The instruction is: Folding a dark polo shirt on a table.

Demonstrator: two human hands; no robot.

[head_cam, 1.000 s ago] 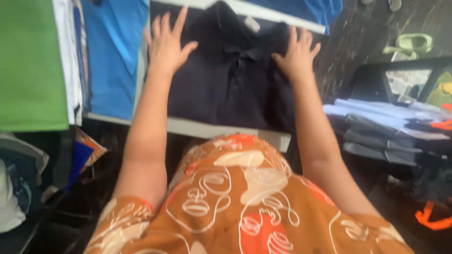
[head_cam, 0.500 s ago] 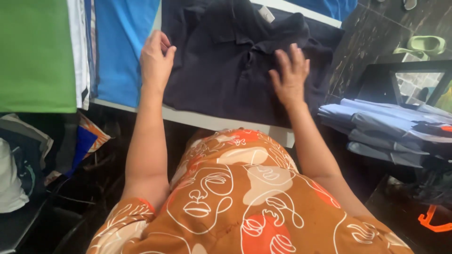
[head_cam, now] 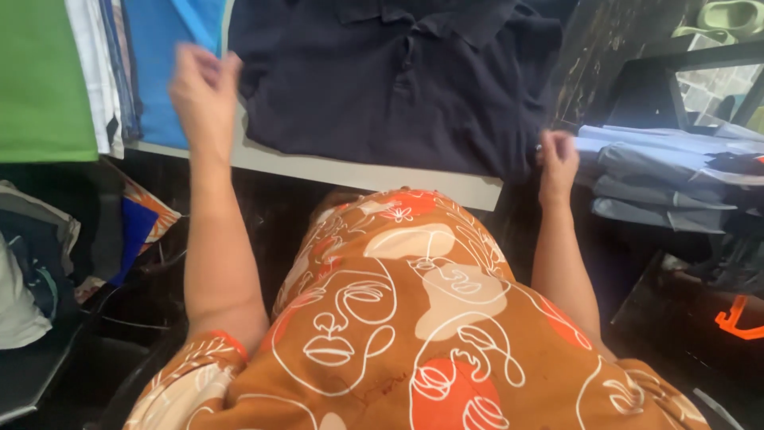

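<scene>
A navy polo shirt (head_cam: 398,80) lies front up, collar away from me, on a white board (head_cam: 358,171). My left hand (head_cam: 203,91) is motion-blurred at the shirt's left edge, fingers pinched together on the fabric there. At the shirt's lower right corner, which hangs over the board's edge, my right hand (head_cam: 557,155) is closed on the cloth. My orange patterned dress fills the lower part of the view.
Green cloth (head_cam: 40,80), white folded garments (head_cam: 87,72) and blue cloth (head_cam: 159,48) lie left of the shirt. A stack of folded pale blue and grey garments (head_cam: 668,167) sits at the right, with an orange hanger (head_cam: 740,318) below it. Green sandals (head_cam: 732,16) rest on the dark floor.
Both hands left the shirt's chest and went to its sides: the left moved out to the left edge, the right slid down to the lower right corner. The view shifted lower.
</scene>
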